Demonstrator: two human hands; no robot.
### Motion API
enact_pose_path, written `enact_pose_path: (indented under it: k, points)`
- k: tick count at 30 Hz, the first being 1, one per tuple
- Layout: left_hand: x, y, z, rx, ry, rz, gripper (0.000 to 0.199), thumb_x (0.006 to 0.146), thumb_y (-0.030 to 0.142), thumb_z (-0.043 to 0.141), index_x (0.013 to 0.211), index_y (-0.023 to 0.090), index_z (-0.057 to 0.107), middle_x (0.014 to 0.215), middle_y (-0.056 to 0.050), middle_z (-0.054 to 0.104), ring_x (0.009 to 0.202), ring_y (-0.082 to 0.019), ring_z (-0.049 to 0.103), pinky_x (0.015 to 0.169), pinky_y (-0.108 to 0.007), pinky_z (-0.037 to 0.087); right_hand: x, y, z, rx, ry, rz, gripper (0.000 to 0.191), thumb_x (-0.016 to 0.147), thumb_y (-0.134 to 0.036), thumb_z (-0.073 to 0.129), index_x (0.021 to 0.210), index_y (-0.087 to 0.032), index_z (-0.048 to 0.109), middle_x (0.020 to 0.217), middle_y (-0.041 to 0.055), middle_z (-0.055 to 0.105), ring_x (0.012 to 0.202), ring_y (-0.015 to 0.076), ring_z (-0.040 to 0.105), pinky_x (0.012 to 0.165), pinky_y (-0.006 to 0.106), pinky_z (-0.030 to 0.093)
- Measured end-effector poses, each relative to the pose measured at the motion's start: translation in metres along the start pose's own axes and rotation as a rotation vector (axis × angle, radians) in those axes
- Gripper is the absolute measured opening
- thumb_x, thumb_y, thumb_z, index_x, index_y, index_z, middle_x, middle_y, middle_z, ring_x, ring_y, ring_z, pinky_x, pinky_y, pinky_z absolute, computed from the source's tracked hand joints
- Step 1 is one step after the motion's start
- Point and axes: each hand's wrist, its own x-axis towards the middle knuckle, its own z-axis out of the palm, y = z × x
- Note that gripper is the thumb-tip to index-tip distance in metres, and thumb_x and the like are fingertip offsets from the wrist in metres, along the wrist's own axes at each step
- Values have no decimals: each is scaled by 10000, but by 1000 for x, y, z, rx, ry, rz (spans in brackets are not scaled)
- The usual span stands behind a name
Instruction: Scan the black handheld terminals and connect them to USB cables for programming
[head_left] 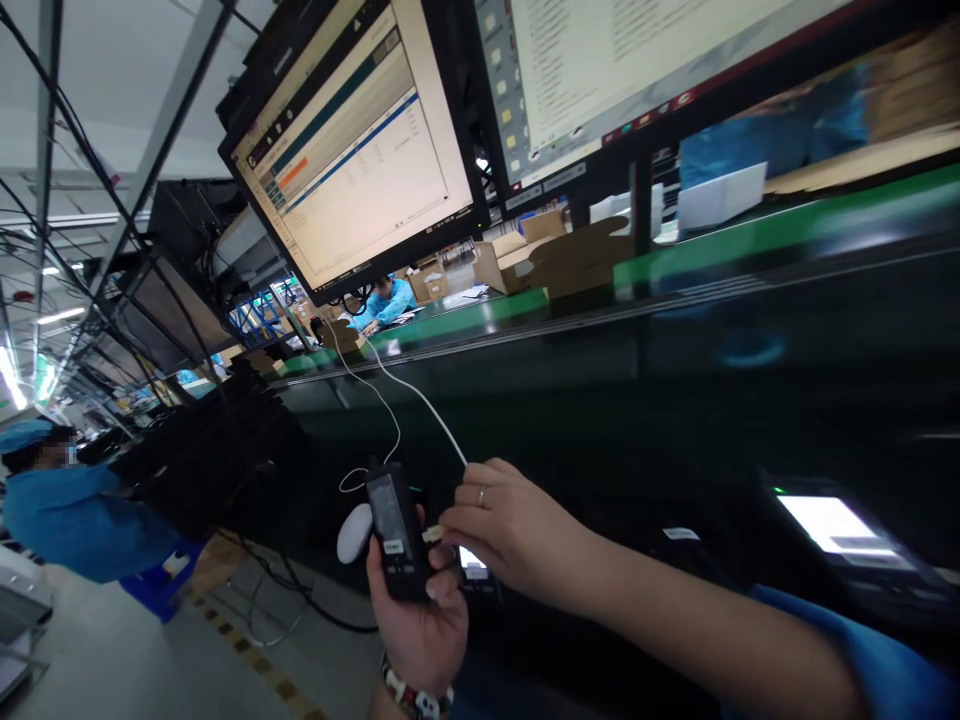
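My left hand (420,620) grips a black handheld device (397,530) upright, its dark screen facing me. A bead bracelet sits on that wrist. My right hand (510,525), with a ring on one finger, pinches a white cable plug (433,534) right at the device's side edge. The white cable (420,395) runs from the plug up and left across the dark conveyor belt (600,400). A second white cable loops to the device's top. A white mouse (354,532) lies just left of the device.
Two monitors (360,150) hang overhead showing software windows. A lit device (832,525) lies on the belt at right. Cardboard boxes (510,260) stand beyond the belt. A person in blue (75,510) works at lower left, another in blue (386,300) far off. Black trays (202,450) are stacked at left.
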Motion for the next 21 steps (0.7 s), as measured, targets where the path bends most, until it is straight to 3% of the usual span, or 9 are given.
enact_pose_path:
  k: [7,12,18,21]
  points:
    - [3,-4,2,26,148,81,380,860,465,536,1038,173,702,719,-41,590,533,-63,492,511,-148,468,1,-12,-1,-75,118,-93,168,905,-202,598,745,-183,646,677,-1,596,727,162,419,662,328,226]
    - [3,-6,4,44,305,195,414,889,456,451,959,147,718,724,-73,616,564,-102,523,520,-196,477,1,-14,2,-106,44,-72,176,872,-246,652,712,-179,624,673,1,596,722,162,413,678,330,229]
    - [-3,-2,11,203,254,125,350,701,419,753,865,110,734,777,-100,696,659,-164,614,555,-239,498,-4,-6,5,63,44,-85,164,872,-113,571,731,-169,633,670,1,600,723,153,422,698,322,250]
    - [-1,-4,12,209,222,109,402,717,442,750,949,114,730,794,-103,709,677,-172,634,543,-232,483,-6,-2,5,98,53,-86,204,880,-93,533,712,-177,614,675,1,602,723,153,429,697,321,254]
